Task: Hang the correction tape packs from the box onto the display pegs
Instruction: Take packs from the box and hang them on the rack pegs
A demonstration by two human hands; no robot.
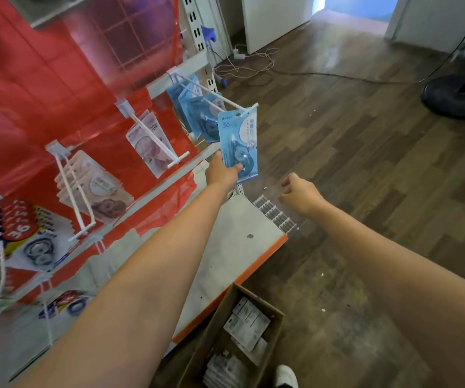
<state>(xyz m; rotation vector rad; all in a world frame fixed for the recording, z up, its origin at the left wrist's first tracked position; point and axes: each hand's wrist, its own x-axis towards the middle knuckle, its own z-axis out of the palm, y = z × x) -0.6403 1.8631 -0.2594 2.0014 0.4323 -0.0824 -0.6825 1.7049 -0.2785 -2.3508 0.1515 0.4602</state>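
We look down from a head camera at a red display wall; at far left, multicoloured packs [26,236] crowd a white peg; next along, beige packs [97,191] hang on a second peg, then pink packs [148,141] on a third; further right, a long white peg [211,95] carries several blue packs [197,113]; our left hand [221,172] pinches the lower edge of a blue correction tape pack [238,144], whose top hole sits right at that peg's outer tip; we judge it only just threaded, if at all; our right hand [300,196] hovers nearby over the floor, fingers loosely curled, holding nothing; at bottom centre, an open cardboard box [211,334] on the floor holds more grey-white packs [246,323]; the risk, as we judge it: letting go before the hole has passed the upturned tip would drop the pack; gripping only the bottom lets the card tilt and catch the tip
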